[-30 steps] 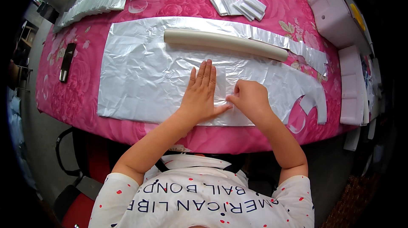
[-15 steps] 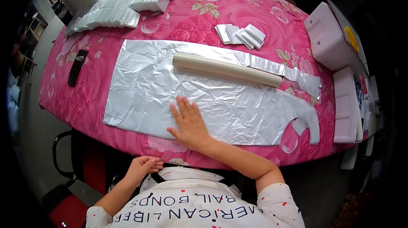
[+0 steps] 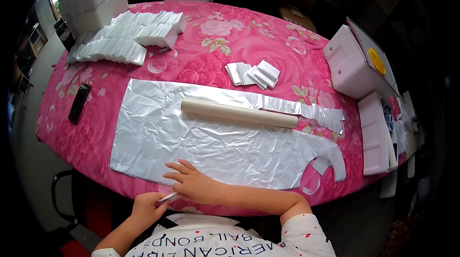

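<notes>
My left hand (image 3: 147,209) is closed at the table's near edge, pinching a small flat white piece (image 3: 167,197) that looks like a folded packet. Right beside it my right hand (image 3: 195,185) has its fingers stretched apart over the near edge of a large silvery-white plastic sheet (image 3: 143,137). Whether its thumb touches the packet is hard to make out. The sheet lies wrinkled on the table, with a curved cut-out at its right end. Across it rests a long beige tube (image 3: 239,114).
A pink flowered cloth (image 3: 201,67) covers the table. Several white packets (image 3: 254,75) lie beyond the sheet, and many more stand in rows (image 3: 115,39) at far left by a foam box (image 3: 96,10). A black object (image 3: 79,103) lies left; foam boxes (image 3: 354,60) stand right.
My right hand has drawn back from the sheet toward my left hand. A white piece now shows in my left hand. The whole scene sits lower in view.
</notes>
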The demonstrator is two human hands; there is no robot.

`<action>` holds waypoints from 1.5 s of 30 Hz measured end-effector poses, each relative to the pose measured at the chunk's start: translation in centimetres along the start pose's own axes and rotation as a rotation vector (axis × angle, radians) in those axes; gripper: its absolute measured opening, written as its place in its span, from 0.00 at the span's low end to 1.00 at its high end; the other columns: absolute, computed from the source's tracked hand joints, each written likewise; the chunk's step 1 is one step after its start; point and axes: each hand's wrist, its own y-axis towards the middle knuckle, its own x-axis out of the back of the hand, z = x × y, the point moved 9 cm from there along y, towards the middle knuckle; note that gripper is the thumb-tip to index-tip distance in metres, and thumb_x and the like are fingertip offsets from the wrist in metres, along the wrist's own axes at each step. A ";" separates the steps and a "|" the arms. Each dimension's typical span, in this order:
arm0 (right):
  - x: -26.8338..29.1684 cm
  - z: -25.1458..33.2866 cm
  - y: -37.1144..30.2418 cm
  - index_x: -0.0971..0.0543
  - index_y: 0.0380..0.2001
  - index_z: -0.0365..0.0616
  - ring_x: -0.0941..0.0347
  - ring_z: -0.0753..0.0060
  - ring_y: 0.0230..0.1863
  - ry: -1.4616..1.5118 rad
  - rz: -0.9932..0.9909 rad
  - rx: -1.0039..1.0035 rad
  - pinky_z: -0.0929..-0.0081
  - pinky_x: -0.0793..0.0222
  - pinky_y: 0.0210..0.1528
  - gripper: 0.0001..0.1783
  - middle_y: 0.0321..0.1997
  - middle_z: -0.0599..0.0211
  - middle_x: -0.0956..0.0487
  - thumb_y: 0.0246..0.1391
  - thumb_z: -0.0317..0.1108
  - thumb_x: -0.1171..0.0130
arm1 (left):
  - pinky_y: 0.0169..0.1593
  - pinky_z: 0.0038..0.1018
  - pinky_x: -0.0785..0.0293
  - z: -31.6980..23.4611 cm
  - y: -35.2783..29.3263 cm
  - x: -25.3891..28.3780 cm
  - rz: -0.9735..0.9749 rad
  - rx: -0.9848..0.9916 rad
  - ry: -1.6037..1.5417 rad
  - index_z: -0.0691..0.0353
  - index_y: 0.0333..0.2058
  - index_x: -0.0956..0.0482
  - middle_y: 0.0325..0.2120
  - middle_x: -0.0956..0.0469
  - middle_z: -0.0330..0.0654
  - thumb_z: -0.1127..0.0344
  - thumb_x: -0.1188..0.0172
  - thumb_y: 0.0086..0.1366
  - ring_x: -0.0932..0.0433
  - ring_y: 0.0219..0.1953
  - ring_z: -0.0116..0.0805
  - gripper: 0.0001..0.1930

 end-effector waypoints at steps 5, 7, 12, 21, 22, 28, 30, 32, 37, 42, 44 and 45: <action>14.3 -10.1 -4.7 0.25 0.28 0.42 0.32 0.60 0.39 -0.067 -0.305 -0.266 0.67 0.35 0.42 0.07 0.34 0.64 0.26 0.44 0.27 0.37 | 0.42 0.32 0.26 -3.0 2.5 1.1 -0.144 -0.262 0.118 0.63 0.40 0.24 0.38 0.22 0.49 0.69 0.35 0.46 0.23 0.39 0.46 0.20; 20.3 -17.0 -8.7 0.22 0.31 0.40 0.29 0.63 0.38 0.055 -0.618 -0.587 0.71 0.34 0.41 0.10 0.30 0.63 0.24 0.47 0.33 0.37 | 0.44 0.33 0.27 -3.2 3.1 0.7 -0.117 -0.272 0.115 0.64 0.42 0.25 0.41 0.24 0.49 0.70 0.35 0.46 0.24 0.42 0.47 0.21; 30.1 -31.3 -12.9 0.23 0.38 0.34 0.25 0.72 0.33 0.035 -0.686 -0.854 0.77 0.32 0.37 0.13 0.32 0.62 0.21 0.49 0.31 0.41 | 0.48 0.34 0.29 -3.7 4.3 -0.6 -0.077 -0.331 0.103 0.65 0.43 0.26 0.47 0.28 0.50 0.70 0.36 0.46 0.27 0.47 0.47 0.22; 30.2 -30.4 -11.3 0.26 0.44 0.38 0.34 0.52 0.50 -0.751 -0.628 -0.848 0.62 0.41 0.55 0.22 0.47 0.53 0.27 0.43 0.33 0.38 | 0.52 0.35 0.33 -3.0 5.5 0.3 -0.118 -0.357 0.091 0.65 0.46 0.28 0.52 0.33 0.52 0.70 0.37 0.48 0.32 0.51 0.48 0.23; 29.2 -28.3 -11.0 0.26 0.44 0.39 0.36 0.51 0.52 -0.770 -0.665 -0.759 0.61 0.43 0.56 0.22 0.49 0.53 0.29 0.43 0.32 0.38 | 0.52 0.35 0.33 -3.0 5.7 0.3 -0.110 -0.364 0.097 0.65 0.46 0.28 0.52 0.33 0.52 0.69 0.37 0.48 0.32 0.52 0.48 0.23; 12.8 -11.8 -5.0 0.28 0.47 0.41 0.44 0.48 0.60 -0.371 -0.435 -0.552 0.57 0.50 0.61 0.25 0.58 0.52 0.36 0.42 0.31 0.38 | 0.56 0.39 0.38 -2.6 7.3 -1.0 -0.048 -0.470 0.237 0.68 0.49 0.32 0.55 0.38 0.55 0.67 0.38 0.50 0.37 0.57 0.51 0.27; 7.0 -8.0 -3.6 0.31 0.52 0.43 0.49 0.46 0.63 -0.239 -0.311 -0.556 0.55 0.53 0.63 0.30 0.62 0.52 0.41 0.43 0.35 0.38 | 0.59 0.41 0.42 -2.2 7.6 -1.7 0.000 -0.466 0.297 0.69 0.52 0.35 0.57 0.41 0.56 0.64 0.39 0.50 0.42 0.60 0.52 0.30; 2.2 -6.1 -2.6 0.34 0.55 0.44 0.53 0.46 0.65 -0.162 -0.247 -0.603 0.56 0.55 0.64 0.33 0.64 0.53 0.45 0.45 0.39 0.39 | 0.61 0.43 0.47 -1.3 8.0 -2.4 0.053 -0.435 0.350 0.70 0.55 0.39 0.59 0.45 0.57 0.60 0.40 0.51 0.47 0.63 0.52 0.34; -0.5 -6.2 -2.3 0.40 0.60 0.45 0.58 0.54 0.69 -0.293 -0.269 -0.695 0.59 0.61 0.67 0.36 0.67 0.55 0.50 0.49 0.45 0.44 | 0.65 0.45 0.59 0.2 7.9 -3.6 0.144 -0.446 0.548 0.71 0.59 0.45 0.62 0.50 0.58 0.52 0.46 0.53 0.54 0.65 0.54 0.39; 2.2 -7.8 -5.9 0.43 0.62 0.48 0.59 0.58 0.69 -0.423 -0.302 -0.799 0.62 0.66 0.68 0.36 0.68 0.57 0.51 0.53 0.50 0.50 | 0.65 0.45 0.61 0.1 7.5 -3.9 0.108 -0.505 0.565 0.72 0.59 0.47 0.62 0.51 0.58 0.52 0.47 0.54 0.54 0.65 0.54 0.39; 4.1 -8.5 -8.4 0.43 0.62 0.47 0.59 0.58 0.69 -0.475 -0.318 -0.859 0.62 0.65 0.68 0.35 0.68 0.56 0.51 0.53 0.49 0.51 | 0.65 0.45 0.60 -0.1 7.4 -3.8 0.088 -0.514 0.570 0.71 0.59 0.47 0.62 0.51 0.58 0.52 0.47 0.54 0.54 0.65 0.55 0.39; 5.1 -8.9 -9.9 0.43 0.62 0.47 0.58 0.57 0.69 -0.500 -0.323 -0.885 0.61 0.64 0.68 0.35 0.68 0.56 0.51 0.53 0.49 0.51 | 0.65 0.45 0.60 -0.2 7.4 -3.9 0.090 -0.508 0.574 0.71 0.59 0.47 0.62 0.51 0.57 0.52 0.47 0.54 0.54 0.65 0.54 0.40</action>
